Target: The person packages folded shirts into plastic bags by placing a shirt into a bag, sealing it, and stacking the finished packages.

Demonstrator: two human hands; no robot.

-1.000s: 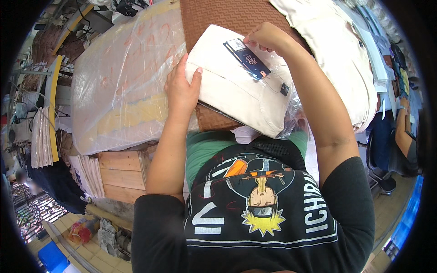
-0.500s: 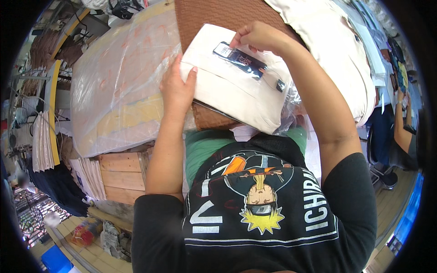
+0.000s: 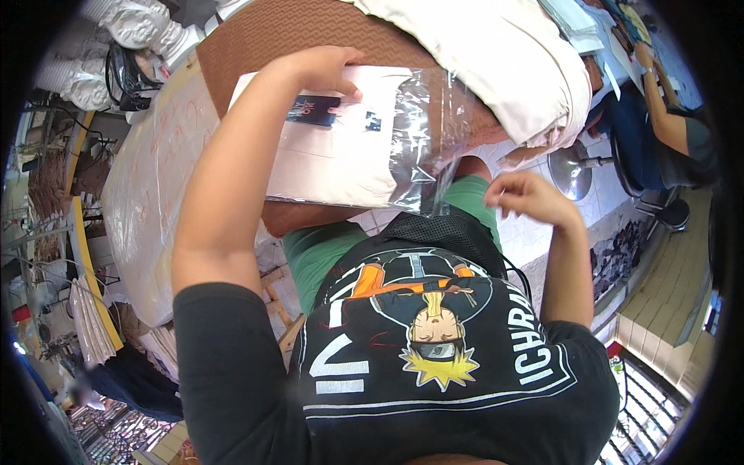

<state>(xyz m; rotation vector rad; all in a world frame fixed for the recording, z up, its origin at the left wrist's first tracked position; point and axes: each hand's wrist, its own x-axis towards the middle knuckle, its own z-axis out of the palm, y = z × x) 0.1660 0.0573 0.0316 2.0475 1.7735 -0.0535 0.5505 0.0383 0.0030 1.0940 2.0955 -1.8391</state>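
Note:
A folded cream garment (image 3: pixel 333 159) lies inside a clear plastic bag (image 3: pixel 415 147) on the brown textured cover near my lap. A dark label (image 3: pixel 314 111) and a smaller dark tag (image 3: pixel 373 120) show on it. The bag's loose end sticks out to the right past the cloth. My left hand (image 3: pixel 325 68) reaches across the far side of the package, thumb and fingers apart, the thumb near the label; my forearm hides the package's left part. Off the package, to the right of the bag's loose end, my right hand (image 3: pixel 535 198) hangs with loosely bent fingers and nothing visible in them.
The brown cover (image 3: pixel 256 39) spreads beneath the package. Cream cloth (image 3: pixel 496 62) is heaped at the far right, and a plastic-wrapped bundle (image 3: pixel 147 201) stands at left. White busts (image 3: pixel 143 31) are at the far left. Another person's arm (image 3: pixel 663 108) is at the right.
The package has shifted left and turned, its loose plastic end now facing right. My left hand moved from its left edge to its far side. My right hand left the label and came down right.

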